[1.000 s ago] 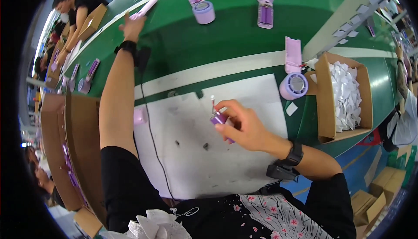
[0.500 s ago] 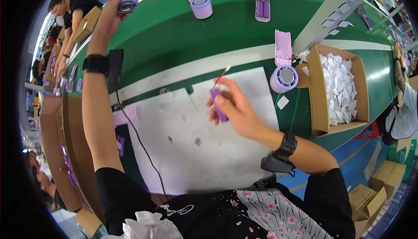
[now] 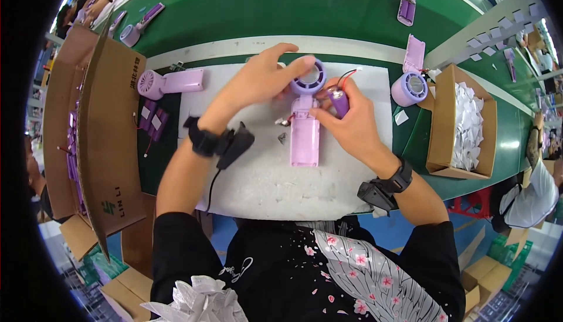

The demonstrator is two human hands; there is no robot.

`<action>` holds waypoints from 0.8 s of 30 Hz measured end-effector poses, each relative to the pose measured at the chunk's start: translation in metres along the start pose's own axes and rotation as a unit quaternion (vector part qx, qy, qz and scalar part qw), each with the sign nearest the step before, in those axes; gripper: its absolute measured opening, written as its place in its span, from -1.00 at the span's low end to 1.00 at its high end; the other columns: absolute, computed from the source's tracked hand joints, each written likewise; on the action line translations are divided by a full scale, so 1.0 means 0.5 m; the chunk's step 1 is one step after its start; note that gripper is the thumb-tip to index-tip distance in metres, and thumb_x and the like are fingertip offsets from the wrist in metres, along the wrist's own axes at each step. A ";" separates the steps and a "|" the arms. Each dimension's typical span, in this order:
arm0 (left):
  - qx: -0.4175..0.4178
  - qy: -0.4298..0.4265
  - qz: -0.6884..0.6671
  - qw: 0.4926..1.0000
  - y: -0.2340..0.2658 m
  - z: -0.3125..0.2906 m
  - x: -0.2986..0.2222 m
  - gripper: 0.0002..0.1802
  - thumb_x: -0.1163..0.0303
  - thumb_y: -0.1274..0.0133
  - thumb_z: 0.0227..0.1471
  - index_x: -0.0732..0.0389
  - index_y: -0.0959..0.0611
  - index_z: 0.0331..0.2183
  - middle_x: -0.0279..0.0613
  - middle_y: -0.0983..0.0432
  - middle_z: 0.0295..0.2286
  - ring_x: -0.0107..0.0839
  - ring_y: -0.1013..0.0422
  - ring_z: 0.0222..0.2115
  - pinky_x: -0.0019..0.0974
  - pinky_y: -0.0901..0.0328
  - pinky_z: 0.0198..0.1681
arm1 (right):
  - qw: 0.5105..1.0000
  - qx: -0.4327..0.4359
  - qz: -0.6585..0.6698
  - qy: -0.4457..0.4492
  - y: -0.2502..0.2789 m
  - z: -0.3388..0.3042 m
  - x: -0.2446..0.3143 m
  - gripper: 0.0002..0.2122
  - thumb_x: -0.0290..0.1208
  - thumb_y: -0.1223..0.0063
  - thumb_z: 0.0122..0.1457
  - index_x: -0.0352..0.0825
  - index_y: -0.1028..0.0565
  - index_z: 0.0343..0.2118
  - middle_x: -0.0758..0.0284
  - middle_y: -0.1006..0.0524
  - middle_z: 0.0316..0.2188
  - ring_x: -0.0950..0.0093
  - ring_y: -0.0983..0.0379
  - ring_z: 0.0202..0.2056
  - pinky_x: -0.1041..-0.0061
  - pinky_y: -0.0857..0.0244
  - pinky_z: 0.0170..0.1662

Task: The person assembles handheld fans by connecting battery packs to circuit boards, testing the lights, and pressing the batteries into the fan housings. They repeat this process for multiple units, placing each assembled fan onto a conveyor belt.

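A lilac handheld fan [image 3: 305, 140] lies on the white mat, its round head away from me and its pink handle shell open and hollow. My left hand [image 3: 258, 81] is at the fan head, thumb across its rim and index finger raised; the other fingertips are partly hidden. In my right hand [image 3: 352, 117] is a purple battery cell [image 3: 339, 102], with red and black wires ending in a white plug. The right thumb touches the side of the fan's handle. A small wire end [image 3: 284, 121] sticks out left of the handle.
Another pink-lilac fan [image 3: 176, 81] lies at the mat's left edge, above wired purple batteries [image 3: 153, 121]. A tall cardboard box [image 3: 114, 146] stands left. Right are an opened fan [image 3: 409, 89] and a carton [image 3: 444, 128] of white paper pieces. More fans stand on the green table [image 3: 234, 14].
My left hand has come from the far left to the mat's middle, and a fan now lies there. My right hand still holds the battery, now beside that fan. The view has shifted.
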State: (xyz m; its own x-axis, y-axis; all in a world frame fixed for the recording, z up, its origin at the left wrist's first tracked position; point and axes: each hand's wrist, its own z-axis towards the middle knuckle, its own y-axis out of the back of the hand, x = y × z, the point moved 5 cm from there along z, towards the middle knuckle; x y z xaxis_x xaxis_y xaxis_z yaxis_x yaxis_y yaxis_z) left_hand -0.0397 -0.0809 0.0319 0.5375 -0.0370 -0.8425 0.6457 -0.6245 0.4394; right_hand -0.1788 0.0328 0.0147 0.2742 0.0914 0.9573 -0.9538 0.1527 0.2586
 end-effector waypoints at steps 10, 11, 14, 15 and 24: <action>0.039 -0.142 -0.036 0.989 -0.069 -0.114 0.015 0.00 0.53 -0.34 -0.22 0.10 -0.18 0.23 -0.18 -0.55 -0.33 -0.41 -0.46 -0.35 -0.37 -0.36 -0.21 | 0.978 -0.059 -0.160 0.122 0.027 -0.018 0.028 -0.67 -0.63 -0.28 -0.08 -0.38 -0.42 -0.23 0.27 -0.57 -0.34 0.51 -0.47 -0.38 0.54 -0.38 -0.29; 0.051 -0.131 -0.052 0.989 -0.072 -0.111 0.017 -0.02 0.56 -0.33 -0.23 0.13 -0.20 0.21 -0.22 -0.54 -0.33 -0.45 -0.45 -0.33 -0.39 -0.35 -0.19 | 0.954 -0.076 -0.218 0.190 0.027 -0.023 0.039 -0.67 -0.64 -0.28 -0.10 -0.38 -0.42 -0.24 0.26 -0.57 -0.34 0.47 -0.48 -0.37 0.53 -0.38 -0.30; 0.036 -0.130 -0.109 0.985 -0.065 -0.119 0.033 -0.21 0.60 -0.32 -0.25 0.19 -0.35 0.07 -0.24 -0.54 -0.35 -0.45 -0.45 -0.34 -0.40 -0.35 -0.21 | 0.949 -0.010 -0.200 0.242 0.007 -0.022 0.052 -0.66 -0.66 -0.29 -0.12 -0.37 -0.44 -0.24 0.25 -0.57 -0.34 0.40 -0.48 -0.37 0.51 -0.37 -0.32; 0.030 -0.131 -0.135 0.982 -0.063 -0.122 0.038 -0.30 0.62 -0.31 -0.25 0.22 -0.43 -0.01 -0.24 -0.54 -0.36 -0.45 -0.45 -0.35 -0.40 -0.35 -0.22 | 0.945 0.020 -0.189 0.267 -0.001 -0.027 0.058 -0.66 -0.67 -0.29 -0.13 -0.37 -0.44 -0.24 0.25 -0.57 -0.34 0.36 -0.47 -0.37 0.50 -0.37 -0.33; 0.034 -0.196 -0.105 0.974 -0.061 -0.123 0.025 -0.79 0.67 -0.19 -0.15 0.31 -0.57 -0.36 -0.19 -0.54 -0.41 -0.48 -0.45 -0.45 -0.42 -0.37 -0.35 | 0.950 0.026 -0.207 0.231 -0.001 -0.024 0.062 -0.74 -0.68 -0.28 -0.14 -0.38 -0.51 -0.33 0.27 -0.58 -0.34 0.37 -0.47 -0.40 0.50 -0.36 -0.34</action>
State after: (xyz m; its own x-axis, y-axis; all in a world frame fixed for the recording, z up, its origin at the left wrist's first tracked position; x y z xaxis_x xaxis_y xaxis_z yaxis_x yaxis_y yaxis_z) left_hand -0.0191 -0.0142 0.0270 0.1392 -0.1898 -0.9719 0.6751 -0.6999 0.2334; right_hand -0.1684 0.0475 0.0430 0.6404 0.4582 0.6164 -0.7540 0.2226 0.6180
